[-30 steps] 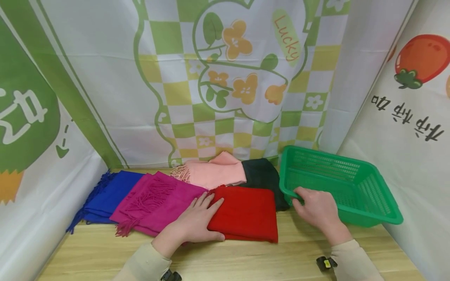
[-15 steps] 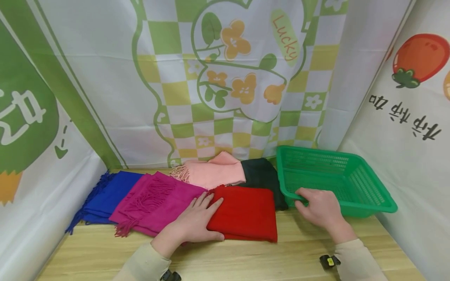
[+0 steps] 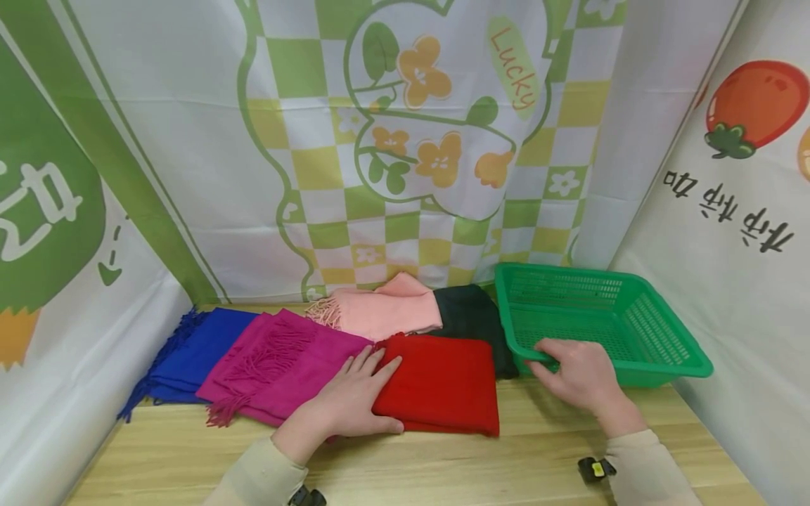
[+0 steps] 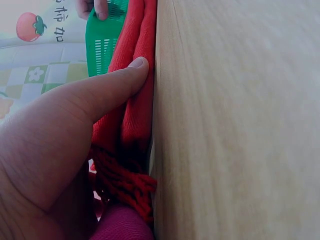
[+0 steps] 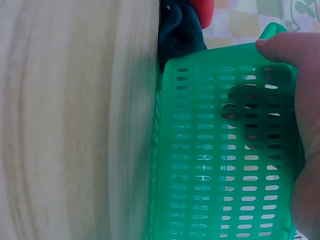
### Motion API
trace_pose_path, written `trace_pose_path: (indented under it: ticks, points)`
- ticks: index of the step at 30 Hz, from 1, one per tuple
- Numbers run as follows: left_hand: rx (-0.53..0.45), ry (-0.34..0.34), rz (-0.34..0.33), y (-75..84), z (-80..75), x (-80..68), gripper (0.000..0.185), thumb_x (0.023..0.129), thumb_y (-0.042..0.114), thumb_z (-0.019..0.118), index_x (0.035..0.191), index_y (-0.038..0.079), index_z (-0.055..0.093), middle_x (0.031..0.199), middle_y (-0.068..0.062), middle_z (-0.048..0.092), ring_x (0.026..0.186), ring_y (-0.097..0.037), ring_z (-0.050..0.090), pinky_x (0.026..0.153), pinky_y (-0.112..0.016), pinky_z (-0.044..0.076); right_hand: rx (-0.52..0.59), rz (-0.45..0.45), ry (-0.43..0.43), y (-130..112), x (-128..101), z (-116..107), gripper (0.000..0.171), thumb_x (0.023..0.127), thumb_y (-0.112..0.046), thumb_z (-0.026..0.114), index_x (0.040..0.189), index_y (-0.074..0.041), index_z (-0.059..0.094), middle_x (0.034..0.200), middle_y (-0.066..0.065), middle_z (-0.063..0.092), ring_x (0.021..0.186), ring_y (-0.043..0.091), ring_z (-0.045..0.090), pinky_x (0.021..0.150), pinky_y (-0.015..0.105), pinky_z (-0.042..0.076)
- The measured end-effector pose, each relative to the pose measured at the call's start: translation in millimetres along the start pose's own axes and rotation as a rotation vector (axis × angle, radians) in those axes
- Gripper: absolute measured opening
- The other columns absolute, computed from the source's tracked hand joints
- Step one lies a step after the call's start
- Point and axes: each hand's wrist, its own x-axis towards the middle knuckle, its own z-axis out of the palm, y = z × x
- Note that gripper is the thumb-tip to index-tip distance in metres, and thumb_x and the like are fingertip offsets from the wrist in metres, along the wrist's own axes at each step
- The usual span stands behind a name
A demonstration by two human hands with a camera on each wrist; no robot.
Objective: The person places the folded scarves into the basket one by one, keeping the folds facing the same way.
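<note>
Wooden tabletop (image 3: 443, 464) fronts cartoon-printed curtains. At lower center lies the folded red scarf (image 3: 443, 383), long axis left to right; the left hand (image 3: 354, 400) rests flat on its left end, fingers straight and slightly spread. Right of it, the right hand (image 3: 579, 372) grips the near rim of an empty green basket (image 3: 664, 330). Magenta scarf (image 3: 278, 362), blue scarf (image 3: 196, 348), pink scarf (image 3: 386, 309) and dark scarf (image 3: 471, 316) lie behind and left.

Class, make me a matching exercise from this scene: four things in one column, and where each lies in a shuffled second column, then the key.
1. red scarf
2. green basket
3. blue scarf
4. black scarf

a. leftmost of the scarves
b. under the left hand
c. gripped at its rim by the right hand
d. between the pink scarf and the basket

Pairs: 1-b, 2-c, 3-a, 4-d
</note>
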Motion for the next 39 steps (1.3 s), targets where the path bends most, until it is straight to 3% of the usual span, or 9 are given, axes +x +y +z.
trace_pose_path:
  ticks: [14, 24, 30, 34, 39]
  points:
    - [-0.002, 0.003, 0.002, -1.7, 1.9, 1.2, 0.115, 0.087, 0.074, 0.079, 0.176, 0.015, 0.036, 0.179, -0.022, 0.029, 0.166, -0.051, 0.018, 0.130, -0.069, 0.024, 0.006, 0.082, -0.151, -2.0, 2.6, -12.7, 0.016, 0.085, -0.027, 0.090, 0.097, -0.020, 0.081, 0.086, -0.003, 0.081, 0.065, 0.023, 0.073, 0.054, 0.042, 0.054]
    - [-0.001, 0.001, 0.002, -3.0, 2.9, 1.5, 0.115, 0.087, 0.075, 0.079, 0.176, 0.015, 0.035, 0.179, -0.022, 0.030, 0.166, -0.051, 0.018, 0.130, -0.069, 0.024, 0.067, 0.060, -0.242, -6.7, 8.6, -24.9, 0.019, 0.083, -0.029, 0.092, 0.087, -0.029, 0.073, 0.073, -0.018, 0.066, 0.062, 0.007, 0.060, 0.057, 0.037, 0.052]
    - [-0.002, 0.001, -0.001, -2.3, 2.5, 1.0, 0.115, 0.087, 0.074, 0.080, 0.176, 0.015, 0.035, 0.179, -0.022, 0.030, 0.166, -0.051, 0.018, 0.131, -0.069, 0.023, 0.092, 0.105, -0.323, -14.2, 11.8, -27.4, 0.027, 0.094, -0.047, 0.087, 0.084, -0.033, 0.065, 0.068, -0.025, 0.052, 0.063, -0.002, 0.052, 0.060, 0.030, 0.050]
    - [-0.003, -0.002, 0.000, -1.8, 2.1, 1.0, 0.115, 0.088, 0.074, 0.079, 0.176, 0.015, 0.035, 0.179, -0.022, 0.029, 0.166, -0.051, 0.018, 0.131, -0.069, 0.023, 0.093, 0.166, -0.354, -23.6, 15.4, -25.0, 0.035, 0.100, -0.055, 0.080, 0.082, -0.031, 0.063, 0.064, -0.020, 0.046, 0.060, 0.000, 0.047, 0.057, 0.029, 0.043]
    - [-0.006, -0.002, 0.003, -1.5, 1.2, 0.8, 0.115, 0.088, 0.074, 0.080, 0.176, 0.015, 0.035, 0.179, -0.022, 0.029, 0.166, -0.051, 0.018, 0.131, -0.069, 0.023, 0.070, 0.230, -0.360, -34.2, 18.5, -19.7, 0.038, 0.104, -0.059, 0.073, 0.097, -0.021, 0.073, 0.066, -0.017, 0.051, 0.057, 0.003, 0.046, 0.054, 0.029, 0.039]
